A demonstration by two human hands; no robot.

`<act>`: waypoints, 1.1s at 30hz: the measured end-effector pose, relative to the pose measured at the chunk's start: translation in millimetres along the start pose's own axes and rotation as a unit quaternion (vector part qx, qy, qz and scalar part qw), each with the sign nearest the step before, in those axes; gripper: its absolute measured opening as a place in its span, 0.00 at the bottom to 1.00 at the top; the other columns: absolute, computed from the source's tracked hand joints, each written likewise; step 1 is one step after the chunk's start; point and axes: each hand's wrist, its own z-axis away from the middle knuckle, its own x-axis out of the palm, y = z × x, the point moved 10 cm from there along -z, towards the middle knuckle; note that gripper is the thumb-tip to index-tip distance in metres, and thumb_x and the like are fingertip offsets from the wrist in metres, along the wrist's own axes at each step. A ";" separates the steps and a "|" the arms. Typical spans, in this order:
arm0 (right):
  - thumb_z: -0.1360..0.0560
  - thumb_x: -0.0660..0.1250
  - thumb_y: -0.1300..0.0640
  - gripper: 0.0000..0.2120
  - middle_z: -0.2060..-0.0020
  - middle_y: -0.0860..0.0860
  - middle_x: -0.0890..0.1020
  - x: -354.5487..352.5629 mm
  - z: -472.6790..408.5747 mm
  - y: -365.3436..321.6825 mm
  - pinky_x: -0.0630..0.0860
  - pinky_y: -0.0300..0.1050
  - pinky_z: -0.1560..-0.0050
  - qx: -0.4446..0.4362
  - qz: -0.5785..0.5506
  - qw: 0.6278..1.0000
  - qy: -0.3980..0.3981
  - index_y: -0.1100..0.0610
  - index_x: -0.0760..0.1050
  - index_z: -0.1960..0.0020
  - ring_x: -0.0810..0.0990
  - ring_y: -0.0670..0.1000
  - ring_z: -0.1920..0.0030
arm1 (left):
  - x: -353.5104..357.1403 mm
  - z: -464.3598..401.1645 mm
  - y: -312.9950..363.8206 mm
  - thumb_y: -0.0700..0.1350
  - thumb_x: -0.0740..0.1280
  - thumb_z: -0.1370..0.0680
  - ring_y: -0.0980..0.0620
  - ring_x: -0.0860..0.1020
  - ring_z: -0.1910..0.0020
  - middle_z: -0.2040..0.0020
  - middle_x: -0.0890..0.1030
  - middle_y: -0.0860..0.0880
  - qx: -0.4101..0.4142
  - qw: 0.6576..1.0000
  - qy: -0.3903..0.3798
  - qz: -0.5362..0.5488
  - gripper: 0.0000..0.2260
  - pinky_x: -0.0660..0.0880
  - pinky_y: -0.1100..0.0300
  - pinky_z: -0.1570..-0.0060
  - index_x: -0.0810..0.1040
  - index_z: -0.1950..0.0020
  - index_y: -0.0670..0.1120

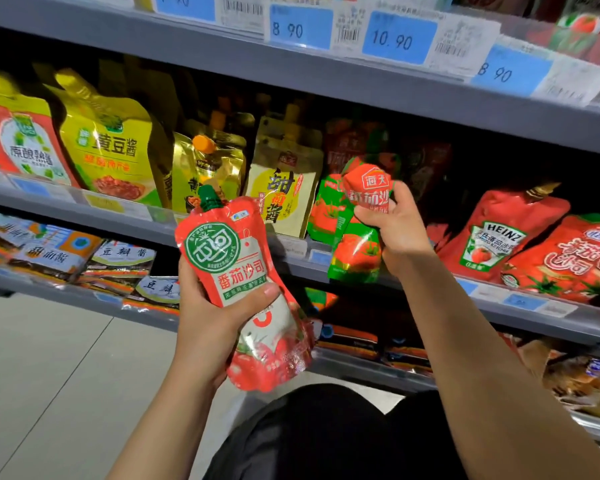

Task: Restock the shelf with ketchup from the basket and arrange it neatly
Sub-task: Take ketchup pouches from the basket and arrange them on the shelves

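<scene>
L hand [208, 317], R hand [395, 233]: glossy ketchup pouches [246, 271], prob. soft.

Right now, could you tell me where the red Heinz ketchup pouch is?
The red Heinz ketchup pouch leans on the middle shelf at the right of the head view, just right of the right hand.

Both bare forearms reach forward and up from the lower edge of view. The left hand [212, 320] sits lower and nearer, palm turned inward, thumb laid across the front of what it grips. The right hand [400, 233] is raised higher and farther, fingers [368, 213] curled closed around its load.
</scene>
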 end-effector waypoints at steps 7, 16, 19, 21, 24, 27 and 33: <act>0.30 0.71 0.68 0.17 0.50 0.57 0.81 -2.4 -7.6 5.3 0.77 0.63 0.45 0.005 0.056 0.998 0.022 0.52 0.67 0.52 0.81 0.59 0.46 | 5.2 -1.9 -0.7 0.36 0.77 0.43 0.49 0.82 0.48 0.45 0.82 0.50 -0.002 1.000 -0.001 0.006 0.38 0.81 0.57 0.57 0.69 0.36 0.54; 0.32 0.75 0.54 0.24 0.54 0.52 0.75 -6.5 29.4 -9.9 0.68 0.44 0.54 -0.105 0.332 0.930 0.115 0.60 0.67 0.43 0.74 0.53 0.53 | 13.1 4.7 4.7 0.36 0.79 0.44 0.52 0.83 0.50 0.50 0.83 0.55 0.006 1.000 0.002 0.003 0.38 0.81 0.59 0.58 0.70 0.39 0.56; 0.31 0.74 0.54 0.23 0.58 0.52 0.78 -8.4 39.6 -23.4 0.75 0.55 0.51 -0.121 0.311 0.932 0.139 0.59 0.65 0.44 0.79 0.56 0.55 | 14.1 8.2 6.4 0.34 0.76 0.40 0.54 0.83 0.51 0.49 0.83 0.55 0.005 1.000 0.002 0.006 0.35 0.81 0.61 0.59 0.70 0.38 0.55; 0.31 0.75 0.57 0.21 0.58 0.52 0.78 -10.6 40.7 -34.1 0.77 0.56 0.51 -0.146 0.216 0.955 0.145 0.57 0.64 0.48 0.80 0.55 0.55 | 13.4 9.6 7.0 0.34 0.76 0.40 0.55 0.82 0.51 0.49 0.82 0.55 0.006 1.000 0.002 0.006 0.35 0.80 0.62 0.60 0.70 0.38 0.56; 0.32 0.75 0.57 0.21 0.54 0.56 0.78 -11.5 27.5 -42.8 0.79 0.56 0.49 -0.165 0.086 0.971 0.147 0.51 0.62 0.52 0.80 0.57 0.51 | 11.5 9.2 6.0 0.38 0.77 0.43 0.56 0.82 0.52 0.51 0.83 0.57 0.006 1.000 0.003 0.001 0.36 0.79 0.64 0.61 0.70 0.39 0.58; 0.31 0.74 0.52 0.22 0.54 0.58 0.75 -8.3 0.7 -30.7 0.78 0.53 0.53 -0.104 0.117 0.976 0.152 0.54 0.60 0.51 0.77 0.58 0.55 | 9.5 7.2 5.0 0.39 0.77 0.44 0.56 0.82 0.52 0.49 0.82 0.56 0.008 1.000 0.004 -0.001 0.37 0.79 0.64 0.62 0.70 0.38 0.56; 0.33 0.77 0.54 0.28 0.44 0.51 0.73 -2.4 -5.6 9.8 0.72 0.47 0.42 -0.023 0.200 0.978 0.059 0.55 0.63 0.41 0.73 0.49 0.43 | 7.0 0.6 1.1 0.38 0.76 0.43 0.57 0.82 0.52 0.50 0.83 0.57 0.014 1.000 0.004 -0.014 0.38 0.78 0.65 0.62 0.69 0.36 0.55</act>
